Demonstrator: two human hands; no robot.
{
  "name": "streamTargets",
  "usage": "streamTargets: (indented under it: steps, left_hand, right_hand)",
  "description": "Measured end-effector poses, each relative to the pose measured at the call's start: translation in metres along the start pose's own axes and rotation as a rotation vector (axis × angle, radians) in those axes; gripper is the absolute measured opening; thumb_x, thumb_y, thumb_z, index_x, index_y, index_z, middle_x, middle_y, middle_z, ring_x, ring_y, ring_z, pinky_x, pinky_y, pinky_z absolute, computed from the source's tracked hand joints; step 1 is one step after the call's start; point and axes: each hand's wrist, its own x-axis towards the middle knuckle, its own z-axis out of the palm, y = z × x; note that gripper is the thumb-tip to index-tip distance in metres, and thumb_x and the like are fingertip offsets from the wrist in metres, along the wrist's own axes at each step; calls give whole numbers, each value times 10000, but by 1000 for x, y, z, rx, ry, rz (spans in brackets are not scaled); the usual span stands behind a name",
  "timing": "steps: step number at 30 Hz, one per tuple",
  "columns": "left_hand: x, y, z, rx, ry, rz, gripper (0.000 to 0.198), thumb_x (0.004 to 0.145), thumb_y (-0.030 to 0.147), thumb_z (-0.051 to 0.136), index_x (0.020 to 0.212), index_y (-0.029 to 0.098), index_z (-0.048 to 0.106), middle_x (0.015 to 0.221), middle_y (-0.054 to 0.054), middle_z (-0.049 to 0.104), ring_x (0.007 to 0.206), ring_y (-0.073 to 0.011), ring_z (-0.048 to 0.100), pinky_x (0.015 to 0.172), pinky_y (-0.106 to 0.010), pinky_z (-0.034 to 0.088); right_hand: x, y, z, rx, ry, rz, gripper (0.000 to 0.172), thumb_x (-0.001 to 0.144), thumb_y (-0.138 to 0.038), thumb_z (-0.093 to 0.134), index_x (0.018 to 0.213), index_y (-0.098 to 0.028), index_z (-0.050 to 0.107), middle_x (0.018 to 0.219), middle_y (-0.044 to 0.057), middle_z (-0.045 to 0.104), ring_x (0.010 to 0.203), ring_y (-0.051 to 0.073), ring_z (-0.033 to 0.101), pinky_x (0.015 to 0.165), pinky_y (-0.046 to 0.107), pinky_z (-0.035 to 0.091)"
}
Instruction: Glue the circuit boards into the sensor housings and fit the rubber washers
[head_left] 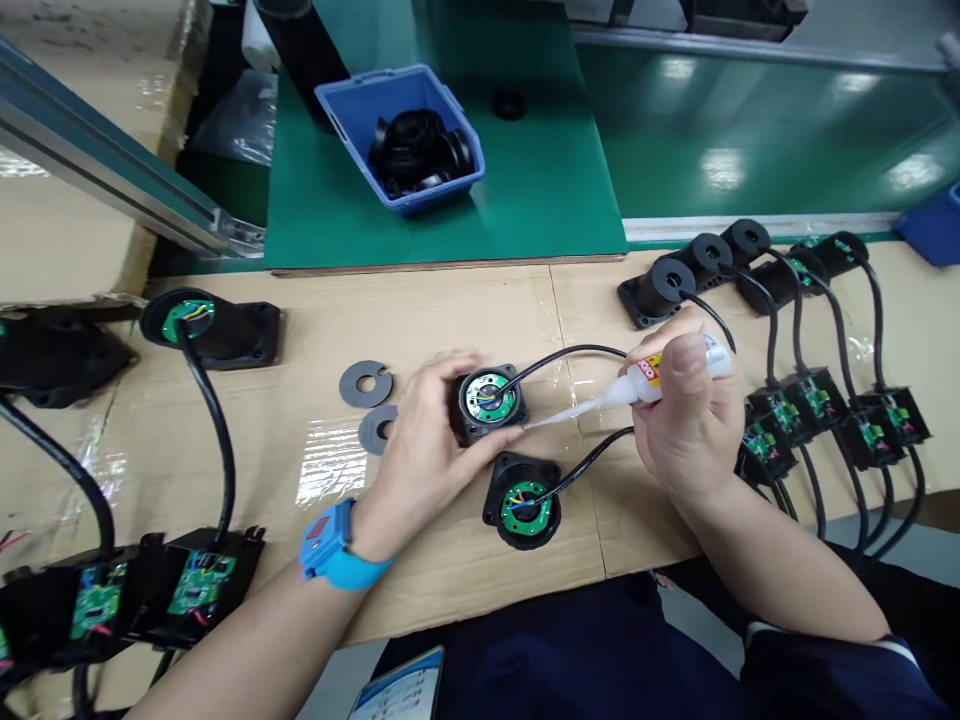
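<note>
My left hand point(435, 425) is closed around a black housing point(491, 395) with a round green circuit board inside and a black cable running out to the right. In my right hand point(690, 420) is a small white glue bottle point(660, 375) with a yellow and red label. Its long thin nozzle points left, with the tip close to the rim of the held housing, near my left thumb. Just below stands a second black housing point(523, 505), also with a green board and a cable. Two flat grey rings point(366, 384) lie left of my left hand, one partly covered by it.
A blue bin point(409, 195) of black round parts stands on a green board point(540, 200) at the back. More cabled black housings point(664, 290) and boxes with circuit boards point(780, 415) line the right; similar ones point(232, 335) stand left. Cardboard point(465, 310) covers the worktop.
</note>
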Motion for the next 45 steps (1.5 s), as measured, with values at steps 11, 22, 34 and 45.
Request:
streamTargets:
  steps: [11,22,34,45]
  left_hand:
    - [-11,16,-20,159,99,229,473,858,265,743,1290,180,571,1138,-87,684,1027,-240,682,883,-374,585]
    - [-15,20,-23,197,93,247,461,849,192,742,1287,119,618,1116,-80,671,1011,-183,671,906,-287,561]
    - [-15,22,-23,180,77,208,481,853,253,745,1310,207,601,1104,-59,667,986,-209,679,869,-332,586]
    - [-13,23,-27,23,-53,62,491,848,367,775,1295,239,618,1058,-33,667,950,-195,672,823,-323,587]
  right_hand:
    - [5,-3,13,-121,-103,-158,286,938,-497,721,806,-247,676,706,-10,590,536,118,489,423,292,363]
    - [1,-4,10,-204,-217,-112,230,945,-474,715,837,-273,683,700,-22,585,527,120,463,442,303,361]
    - [0,-7,11,-224,-242,-69,234,945,-439,719,811,-258,655,698,-29,585,551,123,488,478,290,406]
    - [-2,-2,10,-248,-212,-131,201,937,-441,734,877,-267,656,704,-25,600,524,127,489,476,317,412]
